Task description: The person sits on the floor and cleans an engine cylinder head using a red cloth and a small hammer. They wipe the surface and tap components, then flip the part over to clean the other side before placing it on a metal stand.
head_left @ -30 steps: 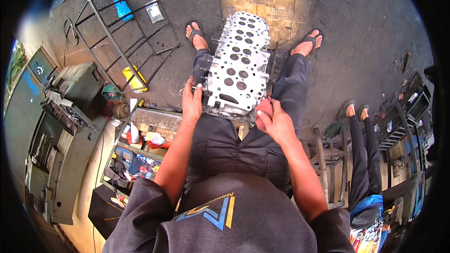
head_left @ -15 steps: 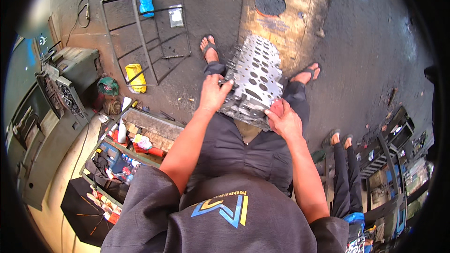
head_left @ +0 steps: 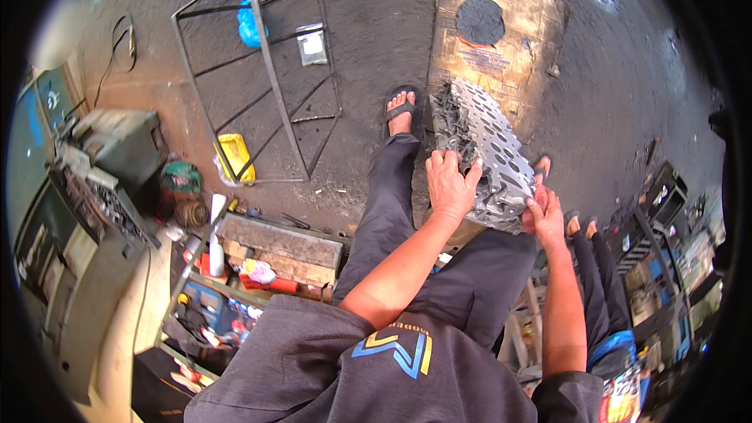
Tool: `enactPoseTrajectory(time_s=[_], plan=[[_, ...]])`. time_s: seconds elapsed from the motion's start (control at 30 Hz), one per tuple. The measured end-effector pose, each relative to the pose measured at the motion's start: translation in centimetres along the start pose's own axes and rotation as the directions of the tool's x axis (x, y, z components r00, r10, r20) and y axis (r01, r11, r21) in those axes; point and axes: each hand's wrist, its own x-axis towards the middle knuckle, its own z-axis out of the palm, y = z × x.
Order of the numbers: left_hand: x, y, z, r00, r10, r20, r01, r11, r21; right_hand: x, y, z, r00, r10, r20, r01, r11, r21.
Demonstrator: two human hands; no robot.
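A grey metal engine cylinder head (head_left: 501, 158) stands tilted in front of my legs, its flat face with rows of round holes turned up and to the right. My left hand (head_left: 453, 186) grips its near left edge, thumb pointing toward the flat face. At the near right corner, my right hand (head_left: 550, 219) has its fingers closed on the cylinder head. A reddish piece (head_left: 542, 196), perhaps a cloth or pad, shows by the right fingers; its shape is mostly hidden. The cylinder head's underside cannot be seen.
Under the far end lies a stained cardboard sheet (head_left: 501, 94) bearing a round dark patch (head_left: 480, 21). A metal frame (head_left: 270, 55) stands to the left, near a yellow container (head_left: 235, 158). A cluttered workbench (head_left: 274, 239) is at lower left. Another person's legs (head_left: 599, 282) are at right.
The cylinder head has tilted, so its rough left side shows more. Both hands keep hold of it. My view has shifted, moving hands and cylinder head rightward in the picture.
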Motion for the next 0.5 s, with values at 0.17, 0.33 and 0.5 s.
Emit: enactPoseTrajectory(time_s=[0.17,0.33,0.5], plan=[[2.0,0.3,-2.5,0.928,-0.106,0.356,0.053,0.986,0.158,0.3,-3.2,-2.2,0.979,0.135,0.149,-0.144,0.988,0.048],[5.1,-0.3,-3.5,0.769,-0.136,0.624,-0.080,0.949,0.305,0.0,-5.8,-3.2,0.955,0.265,0.129,-0.275,0.959,0.066],[5.4,0.0,-3.5,0.719,-0.165,0.676,-0.155,0.909,0.388,-0.8,-5.8,-2.4,0.923,0.362,0.130,-0.376,0.921,0.106]])
